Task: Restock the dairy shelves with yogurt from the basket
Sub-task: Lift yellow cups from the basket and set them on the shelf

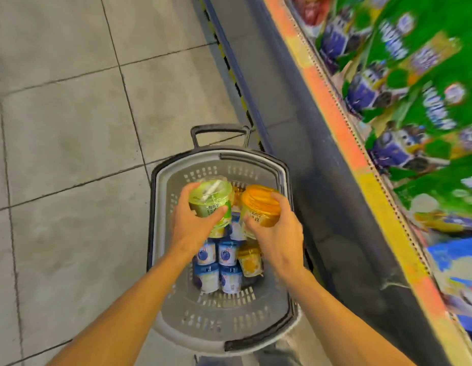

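Observation:
A grey plastic basket (224,320) stands on the floor below me. My left hand (192,225) grips a green yogurt cup (209,198) with a clear lid, held above the basket. My right hand (277,233) grips an orange yogurt cup (260,203) next to it. Inside the basket lie several blue-and-white yogurt cups (219,265) and another orange cup (250,261).
The dairy shelf runs along the right, with an orange and yellow price rail (361,159) and green and purple packs (414,83) behind it. A dark cabinet base (322,154) lies between basket and shelf. Grey tiled floor (71,128) spreads to the left.

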`<act>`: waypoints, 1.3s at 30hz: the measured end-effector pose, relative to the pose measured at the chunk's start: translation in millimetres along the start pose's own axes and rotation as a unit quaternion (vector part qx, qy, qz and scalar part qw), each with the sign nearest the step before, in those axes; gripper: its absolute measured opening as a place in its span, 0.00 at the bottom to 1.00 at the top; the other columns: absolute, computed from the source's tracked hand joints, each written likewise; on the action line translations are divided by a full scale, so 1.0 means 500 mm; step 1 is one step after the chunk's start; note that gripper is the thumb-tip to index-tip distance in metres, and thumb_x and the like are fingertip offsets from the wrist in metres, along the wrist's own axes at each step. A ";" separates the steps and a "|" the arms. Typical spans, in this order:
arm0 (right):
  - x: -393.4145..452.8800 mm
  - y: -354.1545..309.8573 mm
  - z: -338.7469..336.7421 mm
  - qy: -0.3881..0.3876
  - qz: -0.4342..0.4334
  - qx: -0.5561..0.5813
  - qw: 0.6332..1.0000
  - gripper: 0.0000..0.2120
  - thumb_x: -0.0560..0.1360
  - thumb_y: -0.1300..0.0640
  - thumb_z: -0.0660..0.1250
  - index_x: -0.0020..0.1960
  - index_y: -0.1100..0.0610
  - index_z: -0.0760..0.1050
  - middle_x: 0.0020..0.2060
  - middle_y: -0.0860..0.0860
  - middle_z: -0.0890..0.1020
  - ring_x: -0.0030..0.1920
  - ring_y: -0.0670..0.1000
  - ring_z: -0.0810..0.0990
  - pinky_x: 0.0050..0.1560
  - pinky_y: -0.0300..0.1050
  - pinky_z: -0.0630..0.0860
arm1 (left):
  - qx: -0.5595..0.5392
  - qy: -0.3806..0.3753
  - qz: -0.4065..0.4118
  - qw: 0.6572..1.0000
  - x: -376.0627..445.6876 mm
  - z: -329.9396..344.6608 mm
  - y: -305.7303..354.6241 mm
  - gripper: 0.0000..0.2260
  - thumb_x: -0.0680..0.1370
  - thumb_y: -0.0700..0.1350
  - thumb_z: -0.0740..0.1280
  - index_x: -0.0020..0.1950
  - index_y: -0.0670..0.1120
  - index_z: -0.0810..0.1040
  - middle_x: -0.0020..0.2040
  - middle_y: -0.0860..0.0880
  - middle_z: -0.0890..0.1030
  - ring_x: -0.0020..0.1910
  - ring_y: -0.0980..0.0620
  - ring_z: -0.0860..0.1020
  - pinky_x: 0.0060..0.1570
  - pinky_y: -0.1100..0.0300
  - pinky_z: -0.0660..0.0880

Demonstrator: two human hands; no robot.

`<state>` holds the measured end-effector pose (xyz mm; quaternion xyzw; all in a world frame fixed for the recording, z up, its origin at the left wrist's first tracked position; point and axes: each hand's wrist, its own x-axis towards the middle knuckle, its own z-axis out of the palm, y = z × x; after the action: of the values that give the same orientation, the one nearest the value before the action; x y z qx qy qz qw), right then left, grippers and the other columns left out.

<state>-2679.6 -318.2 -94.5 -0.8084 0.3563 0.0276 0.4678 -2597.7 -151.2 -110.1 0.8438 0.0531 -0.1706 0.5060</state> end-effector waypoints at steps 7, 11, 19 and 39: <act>-0.069 -0.211 -0.245 0.067 -0.049 0.043 0.996 0.34 0.64 0.35 0.76 0.66 0.37 0.68 0.53 0.42 0.81 0.56 0.45 0.79 0.59 0.50 0.77 | -0.014 -0.005 0.071 0.997 -0.048 -0.081 0.345 0.30 0.67 0.50 0.81 0.64 0.59 0.71 0.55 0.59 0.78 0.53 0.55 0.80 0.53 0.47 0.80; -0.107 -0.334 -0.460 0.143 -0.094 0.044 0.984 0.32 0.65 0.41 0.79 0.66 0.40 0.71 0.50 0.40 0.81 0.48 0.39 0.78 0.52 0.37 0.75 | -0.015 -0.039 0.151 0.988 -0.105 -0.080 0.592 0.30 0.66 0.51 0.81 0.64 0.59 0.71 0.55 0.59 0.78 0.53 0.55 0.80 0.52 0.50 0.80; -0.183 -0.378 -0.793 0.245 -0.079 0.047 0.965 0.36 0.65 0.40 0.79 0.69 0.43 0.70 0.55 0.44 0.82 0.54 0.46 0.80 0.54 0.42 0.75 | -0.021 -0.158 0.199 0.967 -0.223 0.036 0.859 0.32 0.66 0.55 0.80 0.66 0.63 0.68 0.61 0.54 0.77 0.58 0.51 0.78 0.55 0.47 0.79; -0.442 0.059 -1.265 0.513 0.117 0.073 0.847 0.35 0.65 0.40 0.78 0.69 0.38 0.68 0.55 0.46 0.78 0.52 0.51 0.80 0.54 0.51 0.79 | 0.032 -0.414 0.340 0.844 -0.602 0.644 1.130 0.39 0.64 0.49 0.82 0.70 0.53 0.68 0.63 0.53 0.77 0.61 0.51 0.75 0.58 0.55 0.74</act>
<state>-3044.6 -696.4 322.0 -0.6230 0.6389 -0.3626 0.2687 -2806.6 -679.6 326.5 0.6757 -0.4568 -0.3227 0.4803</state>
